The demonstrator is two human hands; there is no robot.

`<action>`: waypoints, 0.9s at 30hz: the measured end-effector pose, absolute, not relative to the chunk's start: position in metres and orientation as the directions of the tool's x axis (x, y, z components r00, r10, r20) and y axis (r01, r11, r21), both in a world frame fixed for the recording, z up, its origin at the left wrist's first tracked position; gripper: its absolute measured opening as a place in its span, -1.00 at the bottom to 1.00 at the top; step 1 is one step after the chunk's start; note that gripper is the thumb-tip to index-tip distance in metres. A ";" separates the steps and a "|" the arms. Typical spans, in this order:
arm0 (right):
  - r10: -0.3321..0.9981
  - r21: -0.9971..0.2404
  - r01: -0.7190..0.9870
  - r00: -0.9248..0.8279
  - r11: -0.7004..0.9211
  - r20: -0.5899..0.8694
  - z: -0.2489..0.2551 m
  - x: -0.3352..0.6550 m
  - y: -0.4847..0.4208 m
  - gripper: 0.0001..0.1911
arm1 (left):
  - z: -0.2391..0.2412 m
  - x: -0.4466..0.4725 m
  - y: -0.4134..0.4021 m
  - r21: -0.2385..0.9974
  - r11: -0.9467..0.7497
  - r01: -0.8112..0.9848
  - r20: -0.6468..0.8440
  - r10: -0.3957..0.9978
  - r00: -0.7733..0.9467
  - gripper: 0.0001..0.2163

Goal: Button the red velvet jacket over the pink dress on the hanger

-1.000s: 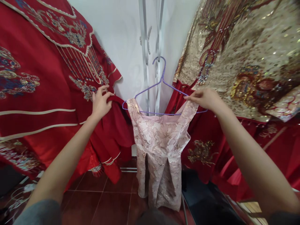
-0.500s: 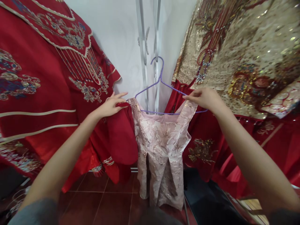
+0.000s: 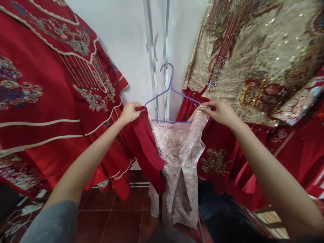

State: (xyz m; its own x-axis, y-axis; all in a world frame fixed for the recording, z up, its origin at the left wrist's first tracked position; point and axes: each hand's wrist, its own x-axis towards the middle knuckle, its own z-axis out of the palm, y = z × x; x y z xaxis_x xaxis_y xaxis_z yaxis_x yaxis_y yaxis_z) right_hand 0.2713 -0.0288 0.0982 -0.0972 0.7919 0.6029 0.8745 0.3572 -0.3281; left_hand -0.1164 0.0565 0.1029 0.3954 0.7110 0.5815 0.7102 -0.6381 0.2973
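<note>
A pale pink brocade dress (image 3: 178,148) with wide straps hangs on a purple hanger (image 3: 170,82) in front of me. My left hand (image 3: 131,112) is closed at the hanger's left end, pinching the top of a plain red cloth (image 3: 146,145). That cloth drapes down over the left side of the dress, and its full shape cannot be made out. On the other side, my right hand (image 3: 219,113) pinches the dress's right strap near the hanger's end, thumb and fingers together. The hanger's hook rises before a metal upright.
Red embroidered garments (image 3: 58,77) hang at left; a gold sequined garment (image 3: 258,67) hangs at right above red skirts. Metal uprights (image 3: 152,50) run up the white wall. Below are a dark tiled floor (image 3: 121,219), white cables (image 3: 20,219) and a black surface (image 3: 222,212).
My left hand has moved slightly right and closed on the red cloth, which now hangs further across the dress. My right hand keeps its pinch, slightly lower in view.
</note>
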 end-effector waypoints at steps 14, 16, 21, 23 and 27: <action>0.798 -0.437 0.898 0.231 0.045 0.556 0.079 0.318 -0.043 -0.65 | 0.085 -0.164 0.049 0.715 -0.405 0.569 0.552 0.827 -0.105 -0.65; 0.817 -0.457 0.889 0.237 0.036 0.525 0.062 0.323 -0.051 -0.68 | 0.072 -0.171 0.042 0.748 -0.352 0.563 0.507 0.850 -0.141 -0.61; 0.927 -0.505 0.860 0.134 0.066 0.349 0.040 0.324 -0.079 -0.71 | 0.041 -0.173 0.009 0.604 -0.379 0.701 0.486 0.873 0.054 -0.69; 0.931 -0.464 0.879 0.073 0.109 0.356 0.043 0.317 -0.094 -0.69 | 0.035 -0.168 -0.013 0.490 -0.450 0.746 0.437 0.868 0.237 -0.77; 0.891 -0.425 0.887 0.037 0.180 0.453 0.062 0.291 -0.120 -0.66 | 0.041 -0.143 -0.059 0.379 -0.610 0.696 0.311 0.793 0.525 -0.86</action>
State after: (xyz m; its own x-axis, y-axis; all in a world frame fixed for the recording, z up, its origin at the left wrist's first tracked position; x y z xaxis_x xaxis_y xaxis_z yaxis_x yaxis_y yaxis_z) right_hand 0.2909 -0.1202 0.0624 0.0367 0.8909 0.4528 0.8871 0.1796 -0.4252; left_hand -0.1433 -0.0589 0.0407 0.5248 0.7925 0.3107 0.6965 -0.6096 0.3785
